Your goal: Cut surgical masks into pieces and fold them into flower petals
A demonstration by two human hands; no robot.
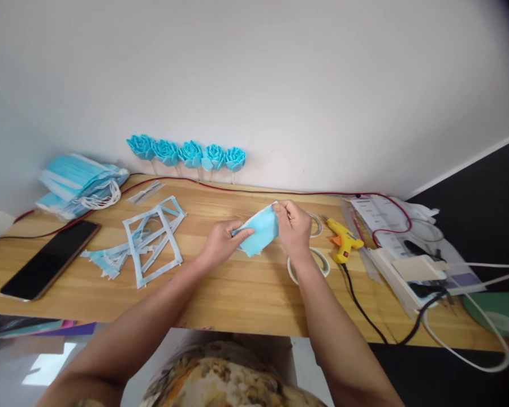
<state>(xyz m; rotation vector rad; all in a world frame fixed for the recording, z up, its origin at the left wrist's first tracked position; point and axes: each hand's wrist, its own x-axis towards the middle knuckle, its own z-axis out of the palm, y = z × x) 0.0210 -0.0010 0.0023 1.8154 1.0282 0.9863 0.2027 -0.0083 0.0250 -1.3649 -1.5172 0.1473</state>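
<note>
A piece of light-blue mask fabric point(261, 229) is held above the middle of the table, one edge folded up and white along the top. My left hand point(225, 238) pinches its left side between thumb and fingers. At its upper right corner, my right hand point(294, 225) grips with the thumb on the near face. Two rolls of tape lie by my right wrist, the nearer tape roll point(324, 264) partly behind the forearm. To the right of them rests a yellow hot glue gun point(345, 240) with an orange trigger.
Several blue fabric flowers point(190, 154) on sticks lean against the wall. Cut mask borders point(136, 249) lie left of my hands, beyond them packed masks point(78, 181) and a phone point(51, 260). A power strip point(392, 277) with cables and papers point(382, 217) occupies the right.
</note>
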